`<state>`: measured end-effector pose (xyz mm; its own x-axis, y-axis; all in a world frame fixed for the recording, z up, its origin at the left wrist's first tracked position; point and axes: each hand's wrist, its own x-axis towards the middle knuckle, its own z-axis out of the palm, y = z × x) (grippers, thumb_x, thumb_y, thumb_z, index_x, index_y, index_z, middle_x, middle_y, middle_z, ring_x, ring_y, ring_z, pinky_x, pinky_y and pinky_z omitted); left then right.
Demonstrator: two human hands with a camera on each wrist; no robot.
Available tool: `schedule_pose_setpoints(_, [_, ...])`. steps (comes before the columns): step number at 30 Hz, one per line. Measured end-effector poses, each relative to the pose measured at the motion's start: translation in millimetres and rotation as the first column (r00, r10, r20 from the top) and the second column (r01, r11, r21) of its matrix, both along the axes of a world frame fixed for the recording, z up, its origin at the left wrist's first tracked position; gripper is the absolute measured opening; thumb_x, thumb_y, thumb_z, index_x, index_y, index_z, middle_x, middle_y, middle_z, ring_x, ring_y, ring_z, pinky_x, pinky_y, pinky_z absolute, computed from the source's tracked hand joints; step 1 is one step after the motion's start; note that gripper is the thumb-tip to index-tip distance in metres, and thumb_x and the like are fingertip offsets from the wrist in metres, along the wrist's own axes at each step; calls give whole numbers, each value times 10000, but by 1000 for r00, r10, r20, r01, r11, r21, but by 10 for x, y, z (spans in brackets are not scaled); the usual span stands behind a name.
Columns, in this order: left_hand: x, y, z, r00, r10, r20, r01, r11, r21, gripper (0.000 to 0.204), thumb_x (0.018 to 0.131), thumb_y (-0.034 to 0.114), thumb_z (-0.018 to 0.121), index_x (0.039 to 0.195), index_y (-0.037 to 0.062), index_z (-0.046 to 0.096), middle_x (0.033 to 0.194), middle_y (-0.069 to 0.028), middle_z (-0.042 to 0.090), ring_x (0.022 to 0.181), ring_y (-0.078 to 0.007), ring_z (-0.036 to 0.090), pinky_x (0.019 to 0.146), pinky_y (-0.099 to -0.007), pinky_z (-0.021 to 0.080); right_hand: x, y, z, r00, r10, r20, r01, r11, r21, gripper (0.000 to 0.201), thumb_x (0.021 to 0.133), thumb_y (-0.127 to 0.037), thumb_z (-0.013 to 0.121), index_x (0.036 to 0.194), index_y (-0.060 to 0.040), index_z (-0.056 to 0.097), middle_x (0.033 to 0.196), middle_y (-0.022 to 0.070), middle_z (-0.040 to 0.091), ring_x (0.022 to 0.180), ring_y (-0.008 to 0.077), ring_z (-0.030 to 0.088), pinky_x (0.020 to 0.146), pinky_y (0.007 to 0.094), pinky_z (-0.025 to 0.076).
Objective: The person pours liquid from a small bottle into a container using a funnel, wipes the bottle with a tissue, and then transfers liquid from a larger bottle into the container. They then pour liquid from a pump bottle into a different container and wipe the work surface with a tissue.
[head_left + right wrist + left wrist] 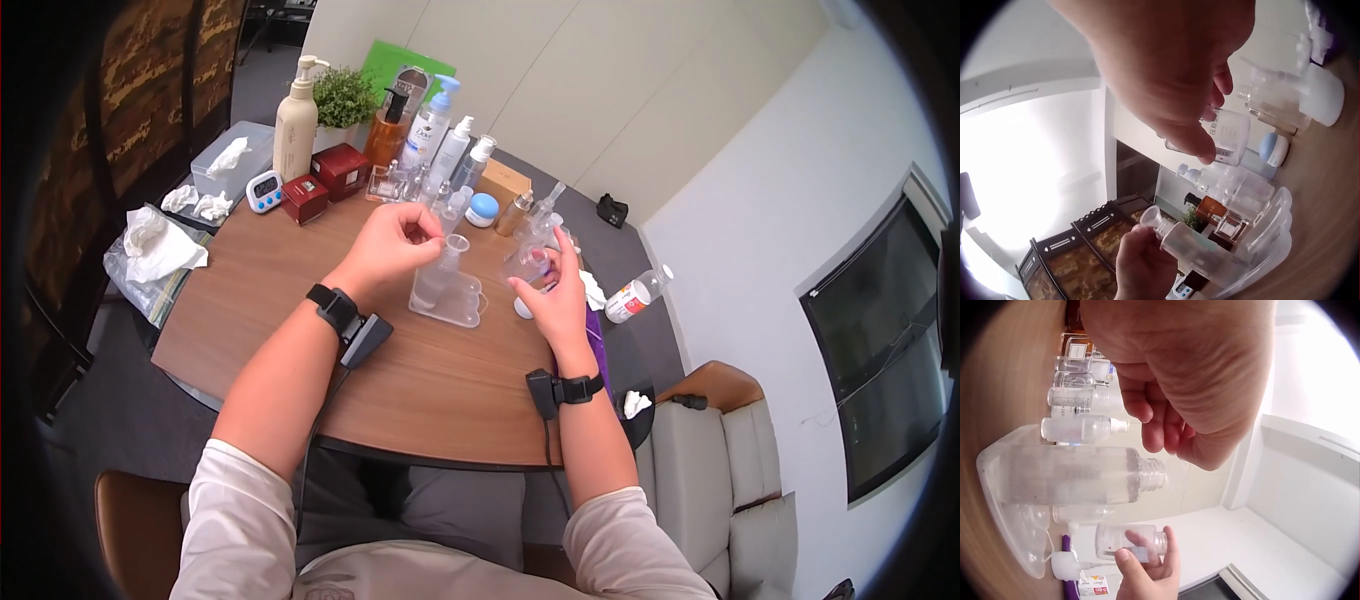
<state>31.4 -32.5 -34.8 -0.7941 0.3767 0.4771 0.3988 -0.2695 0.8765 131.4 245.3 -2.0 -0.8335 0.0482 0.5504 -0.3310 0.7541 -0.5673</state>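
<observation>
A frosted clear bottle (1072, 475) stands uncapped in a translucent, wavy-edged tray (455, 310). A small clear funnel (1151, 216) sits at the bottle's mouth. My left hand (395, 245) is right beside it with fingers curled, pinching the funnel near its neck. On the right, my right hand (565, 305) grips a smaller clear bottle (1113, 540) above the table, thumb on one side and fingers on the other. That bottle has a bare threaded neck and a printed label. Near my right hand, a white pump top (1066, 565) with a thin tube stands on the table.
Behind the tray stand pump bottles, perfume bottles (1077, 353), red boxes (340, 170), a blue-lidded jar (482, 210) and a plant (343, 98). A timer (265, 191) and crumpled tissues (160, 245) lie left. A labelled bottle (635, 297) is at the right.
</observation>
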Motion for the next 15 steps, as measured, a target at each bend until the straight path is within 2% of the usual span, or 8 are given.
schedule_pose_setpoints(2, [-17,-12,-11,999,28,-35,-29,999,-37,74,885,6,757,875,15,684,973,-31,719,865,-79,647,776,-252,538,51,-84,52,999,2,-34,-3,1000,-26,1087,738,-143,932,1639,-55,329,1197,116,722,839,153,618,789,309,551])
schedule_pose_setpoints(6, [8,-20,-4,1000,7,1,-7,1000,-11,68,886,5,754,885,15,687,967,-28,714,864,-76,645,780,-251,537,158,-111,4,1000,21,13,-21,999,-45,1064,755,-169,927,1633,-55,337,1215,135,723,829,167,629,765,312,560])
schedule_pose_setpoints(8, [4,-24,-2,1000,16,-23,-16,999,-31,68,884,-5,746,884,17,681,971,-25,707,872,-74,640,793,-251,533,203,-122,-43,994,-24,109,17,998,65,1035,770,-180,921,1624,-52,349,1225,169,719,802,194,661,751,335,573])
schedule_pose_setpoints(12, [-1,-13,-47,1000,-18,-21,17,998,-57,77,888,-9,730,887,24,661,978,-9,678,875,-67,619,797,-247,517,387,-124,-45,970,-67,236,54,997,60,1024,776,-200,922,1616,-46,359,1225,198,714,778,219,690,745,352,581])
schedule_pose_setpoints(15, [11,-37,2,999,-22,-40,17,994,-104,108,889,-26,707,933,40,634,994,9,641,905,-59,592,799,-233,493,385,-77,-64,965,-7,263,-1,1000,31,1011,779,-207,920,1611,-47,368,1202,199,715,759,226,694,734,357,577])
